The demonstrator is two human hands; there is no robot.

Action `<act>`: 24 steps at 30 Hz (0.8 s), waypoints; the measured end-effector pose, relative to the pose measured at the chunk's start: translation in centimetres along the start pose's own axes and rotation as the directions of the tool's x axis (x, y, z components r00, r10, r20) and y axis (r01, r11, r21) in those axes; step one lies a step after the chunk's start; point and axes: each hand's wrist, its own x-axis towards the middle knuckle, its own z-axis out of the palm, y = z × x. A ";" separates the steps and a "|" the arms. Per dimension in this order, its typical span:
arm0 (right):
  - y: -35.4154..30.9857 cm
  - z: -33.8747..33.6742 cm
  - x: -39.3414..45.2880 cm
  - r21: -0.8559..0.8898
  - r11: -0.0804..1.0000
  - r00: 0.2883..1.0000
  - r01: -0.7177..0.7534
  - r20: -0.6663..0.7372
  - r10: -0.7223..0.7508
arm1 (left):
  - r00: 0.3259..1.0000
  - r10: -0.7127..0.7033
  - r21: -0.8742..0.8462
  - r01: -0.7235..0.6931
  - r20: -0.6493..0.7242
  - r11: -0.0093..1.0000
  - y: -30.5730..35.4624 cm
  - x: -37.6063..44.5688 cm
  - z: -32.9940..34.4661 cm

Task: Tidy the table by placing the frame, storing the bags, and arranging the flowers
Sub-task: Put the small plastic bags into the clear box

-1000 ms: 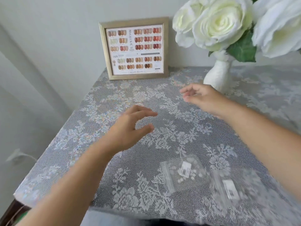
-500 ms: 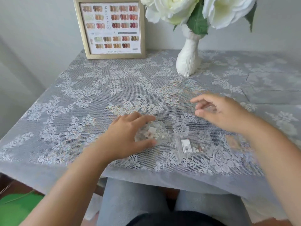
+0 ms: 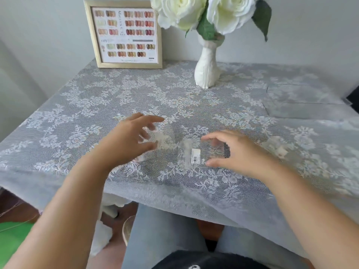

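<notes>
A gold picture frame with a nail-colour chart stands at the back left against the wall. White roses sit in a white vase beside it. My left hand pinches a small clear bag, blurred, between thumb and fingers just above the lace cloth. A second clear bag with a white label lies flat near the front edge. My right hand hovers at its right end, thumb and forefinger spread either side of it. A third small bag lies right of that hand.
A grey lace tablecloth covers the table and hangs over the front edge above my lap. Flat rectangular shapes show under the lace at the back right. A wall runs behind and on the left.
The view has dropped toward the front edge. My left hand has closed on the first bag and raised it slightly. My right hand has moved left onto the labelled bag.
</notes>
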 end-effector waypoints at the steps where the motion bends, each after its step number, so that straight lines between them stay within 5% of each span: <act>1: 0.1 0.1 -0.1 0.013 1.000 1.000 -0.001 -0.023 0.002 | 1.000 0.000 -0.025 -0.001 -0.029 1.000 0.2 -0.2 -0.1; 13: 1.5 -0.5 -2.1 0.413 0.910 0.962 0.033 -0.260 0.083 | 0.947 0.001 -0.357 -0.122 -0.320 0.926 4.5 0.1 3.0; 24: 9.3 -6.6 -4.1 0.432 0.902 0.822 0.002 -0.515 0.244 | 0.962 0.112 -0.390 -0.204 -0.248 0.898 9.8 7.5 6.5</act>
